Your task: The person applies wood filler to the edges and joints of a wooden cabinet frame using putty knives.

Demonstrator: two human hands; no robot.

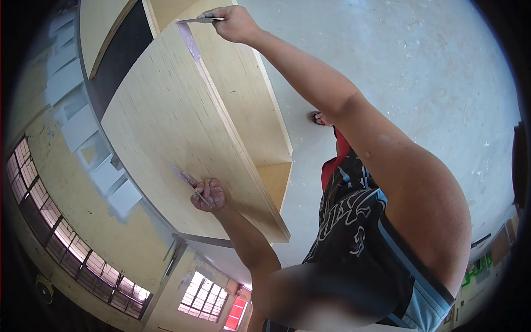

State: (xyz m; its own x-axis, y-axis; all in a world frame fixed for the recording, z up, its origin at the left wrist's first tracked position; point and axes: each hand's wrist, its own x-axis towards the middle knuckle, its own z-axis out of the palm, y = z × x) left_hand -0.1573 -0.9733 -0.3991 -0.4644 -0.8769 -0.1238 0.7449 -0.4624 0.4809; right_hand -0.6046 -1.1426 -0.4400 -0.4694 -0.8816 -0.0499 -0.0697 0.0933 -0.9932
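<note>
Right grip [237, 25]: I have it clamped on a putty knife [199, 20], blade at the panel's far corner.
Left grip [211, 195]: fingers curled shut around a smeared scraper [181, 175], over the broad plywood panel [160, 116].
Lilac filler [189, 41]: on the panel's edge, near the putty knife.
Plywood cabinet [240, 105]: before me, between my torso and the windowed wall [99, 221].

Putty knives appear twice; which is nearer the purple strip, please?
The putty knife in the right hand, beside the strip; the left hand holds the farther one.
</note>
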